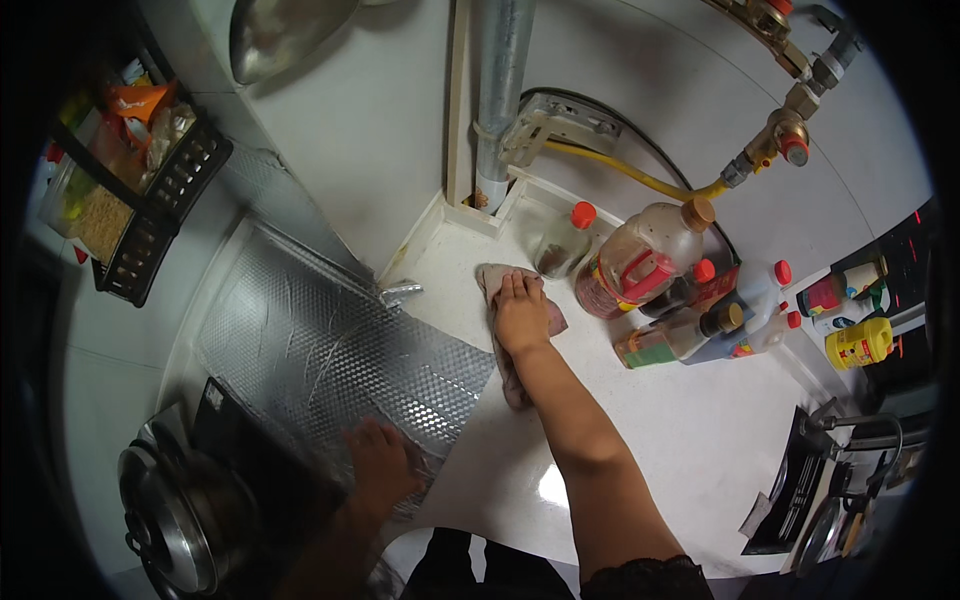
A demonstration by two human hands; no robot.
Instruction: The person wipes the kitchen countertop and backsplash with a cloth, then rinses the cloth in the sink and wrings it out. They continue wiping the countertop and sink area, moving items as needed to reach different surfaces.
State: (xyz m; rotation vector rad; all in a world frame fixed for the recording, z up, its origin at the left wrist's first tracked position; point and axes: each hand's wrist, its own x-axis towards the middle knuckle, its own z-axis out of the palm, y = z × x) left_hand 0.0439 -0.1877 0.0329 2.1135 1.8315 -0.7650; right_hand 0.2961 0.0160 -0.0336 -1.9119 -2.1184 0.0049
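My right hand [522, 315] presses a greyish-pink cloth [555, 318] onto the white countertop [600, 420], fingers close together over it. Part of the cloth trails toward me beneath my wrist. To the left, my left hand [383, 465] rests on a silver foil mat [320, 350] with its fingers laid out, slightly blurred and in dim light. Just beyond the cloth stands a glass jar [563, 245] with a red cap. A big plastic oil jug [645, 260] is to the right of that jar.
Several capped bottles [680, 335] cluster right of the jug. A metal pot [185, 505] sits at the lower left, below a black wall basket [165, 215] of packages. A metal pipe [503, 90] and yellow hose [620, 170] run behind; a tap [850, 420] is far right.
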